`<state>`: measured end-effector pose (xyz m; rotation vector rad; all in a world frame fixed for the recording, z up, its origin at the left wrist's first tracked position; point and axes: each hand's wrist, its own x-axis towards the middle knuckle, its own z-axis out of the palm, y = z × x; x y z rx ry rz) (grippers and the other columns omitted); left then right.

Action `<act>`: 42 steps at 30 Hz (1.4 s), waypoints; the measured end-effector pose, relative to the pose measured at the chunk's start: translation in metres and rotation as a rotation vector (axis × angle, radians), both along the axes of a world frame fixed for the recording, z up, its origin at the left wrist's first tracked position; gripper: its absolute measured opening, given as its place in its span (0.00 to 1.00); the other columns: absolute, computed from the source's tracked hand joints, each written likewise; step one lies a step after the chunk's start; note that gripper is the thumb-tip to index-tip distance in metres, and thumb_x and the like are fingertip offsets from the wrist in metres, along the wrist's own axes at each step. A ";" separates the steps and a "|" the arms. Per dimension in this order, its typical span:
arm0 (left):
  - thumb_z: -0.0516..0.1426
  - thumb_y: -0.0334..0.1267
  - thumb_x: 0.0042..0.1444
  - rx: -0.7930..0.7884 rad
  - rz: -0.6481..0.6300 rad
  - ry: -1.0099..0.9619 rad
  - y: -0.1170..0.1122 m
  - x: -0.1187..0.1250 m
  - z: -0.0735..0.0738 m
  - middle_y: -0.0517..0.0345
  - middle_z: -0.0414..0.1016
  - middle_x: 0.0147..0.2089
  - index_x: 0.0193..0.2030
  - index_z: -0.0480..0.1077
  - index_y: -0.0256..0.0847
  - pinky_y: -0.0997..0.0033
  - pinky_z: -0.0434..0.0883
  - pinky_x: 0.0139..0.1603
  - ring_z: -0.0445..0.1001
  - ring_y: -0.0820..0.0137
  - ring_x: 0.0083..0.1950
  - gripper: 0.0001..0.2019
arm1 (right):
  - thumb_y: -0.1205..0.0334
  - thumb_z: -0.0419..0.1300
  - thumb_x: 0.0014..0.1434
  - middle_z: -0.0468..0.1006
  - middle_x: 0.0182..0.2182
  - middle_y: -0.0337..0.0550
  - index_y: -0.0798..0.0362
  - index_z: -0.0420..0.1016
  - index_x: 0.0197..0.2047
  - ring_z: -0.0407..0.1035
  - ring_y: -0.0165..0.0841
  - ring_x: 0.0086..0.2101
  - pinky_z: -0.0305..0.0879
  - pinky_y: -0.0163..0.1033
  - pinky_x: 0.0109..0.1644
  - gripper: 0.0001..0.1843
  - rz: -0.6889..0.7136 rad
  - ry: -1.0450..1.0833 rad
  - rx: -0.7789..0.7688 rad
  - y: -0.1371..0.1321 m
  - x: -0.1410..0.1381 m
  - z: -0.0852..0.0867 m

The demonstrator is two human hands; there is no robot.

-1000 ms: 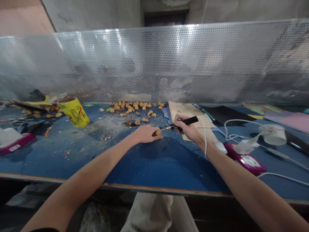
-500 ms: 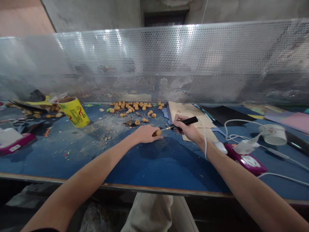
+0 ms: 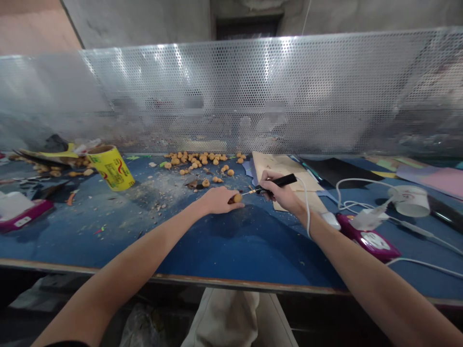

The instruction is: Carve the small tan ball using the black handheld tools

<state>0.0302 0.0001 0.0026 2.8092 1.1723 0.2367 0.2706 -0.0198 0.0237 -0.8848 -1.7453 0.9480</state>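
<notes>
Near the middle of the blue table my left hand (image 3: 221,200) is closed around a small tan gourd (image 3: 238,198), whose rounded end shows past the fingers. My right hand (image 3: 277,187) grips a black electric engraving pen (image 3: 285,180) like a pencil, with a white cord running back from it. The pen's thin metal tip points left and meets the gourd's side; whether it presses in is too small to tell. Beyond my hands lies a pile of similar small gourds (image 3: 197,159), with a few loose ones (image 3: 206,182) nearer.
A yellow-wrapped cardboard tube (image 3: 112,168) stands at left. Purple power strips (image 3: 372,241) with white plugs lie at both sides. Tan paper sheets (image 3: 269,166), a black sheet (image 3: 336,172) and a white tape roll (image 3: 412,201) are at right. A perforated metal screen (image 3: 231,91) closes the back.
</notes>
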 end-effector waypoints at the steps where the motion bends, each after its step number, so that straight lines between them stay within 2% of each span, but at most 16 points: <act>1: 0.45 0.66 0.66 0.003 -0.001 -0.003 0.000 0.000 0.000 0.55 0.73 0.30 0.38 0.66 0.43 0.69 0.56 0.28 0.67 0.67 0.28 0.27 | 0.59 0.60 0.61 0.66 0.15 0.32 0.50 0.64 0.27 0.58 0.26 0.15 0.47 0.33 0.19 0.12 0.000 0.000 -0.004 0.000 0.000 0.000; 14: 0.45 0.66 0.66 0.030 -0.001 -0.011 0.001 -0.001 -0.002 0.56 0.72 0.29 0.36 0.64 0.43 0.69 0.54 0.27 0.65 0.68 0.27 0.27 | 0.60 0.60 0.61 0.67 0.14 0.32 0.50 0.64 0.27 0.57 0.25 0.15 0.47 0.33 0.19 0.12 -0.001 -0.002 0.004 0.001 0.002 0.000; 25: 0.45 0.66 0.66 -0.001 -0.003 0.014 0.001 0.000 0.000 0.54 0.75 0.31 0.39 0.67 0.42 0.69 0.58 0.28 0.68 0.67 0.28 0.28 | 0.58 0.61 0.62 0.69 0.17 0.34 0.50 0.64 0.29 0.62 0.27 0.16 0.50 0.34 0.19 0.13 0.024 -0.022 0.007 0.003 0.003 -0.002; 42: 0.45 0.65 0.66 0.014 0.000 0.006 0.001 0.000 -0.001 0.55 0.73 0.30 0.38 0.66 0.43 0.69 0.59 0.29 0.68 0.67 0.28 0.27 | 0.60 0.60 0.62 0.68 0.15 0.33 0.50 0.63 0.28 0.58 0.26 0.16 0.48 0.34 0.20 0.13 0.006 -0.017 0.012 0.000 0.003 0.002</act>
